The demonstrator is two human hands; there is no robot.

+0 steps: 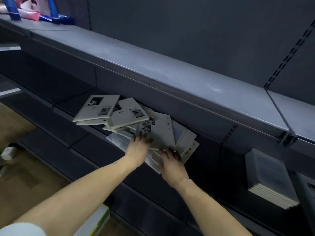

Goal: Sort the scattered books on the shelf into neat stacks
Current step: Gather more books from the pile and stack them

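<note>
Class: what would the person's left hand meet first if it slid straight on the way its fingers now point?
The left hand already rests on the scattered books; pointing up and back, it would probably meet the book with the photo cover first, though depth is unclear.

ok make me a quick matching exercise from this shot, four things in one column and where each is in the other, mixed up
Things
1. scattered books
2. neat stack
3. pink and blue packages
4. left hand

Places
a. top shelf, far left
b. lower shelf, far right
c. middle shelf, in a loose heap
d. on the near edge of the heap, beside the right hand

Pairs: 1-c, 2-b, 3-a, 4-d
</note>
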